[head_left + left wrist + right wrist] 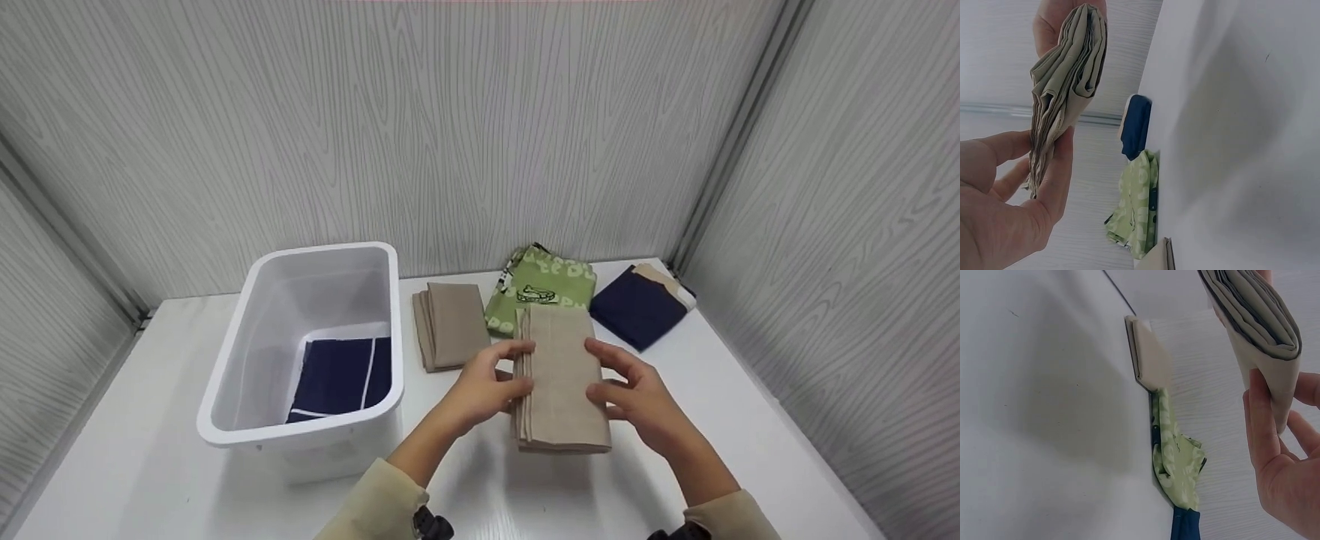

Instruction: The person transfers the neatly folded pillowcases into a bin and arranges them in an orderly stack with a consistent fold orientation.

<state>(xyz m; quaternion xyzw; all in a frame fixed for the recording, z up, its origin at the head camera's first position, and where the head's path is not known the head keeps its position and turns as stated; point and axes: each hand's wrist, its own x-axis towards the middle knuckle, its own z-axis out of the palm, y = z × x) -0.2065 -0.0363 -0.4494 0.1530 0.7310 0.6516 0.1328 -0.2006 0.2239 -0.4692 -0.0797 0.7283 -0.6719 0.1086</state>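
Both hands hold a folded beige cloth (562, 375) in the air above the white table. My left hand (484, 382) pinches its left, layered edge between thumb and fingers. At the opposite side my right hand (634, 394) grips the smooth folded edge the same way. The wrist views show the thick stack of layers end-on, with the left fingers (1058, 180) and right fingers (1264, 422) around its edges. Behind it lie a second folded beige cloth (459, 326), a green printed cloth (551, 277) and a navy cloth (636, 309) with a beige and white edge.
On the left stands a deep white plastic bin (397, 330). Inside, a navy cloth with white lines (337, 375) lies flat on the bottom. Grey wood-grain panels (450, 135) rise behind the table (150, 420) and along both sides.
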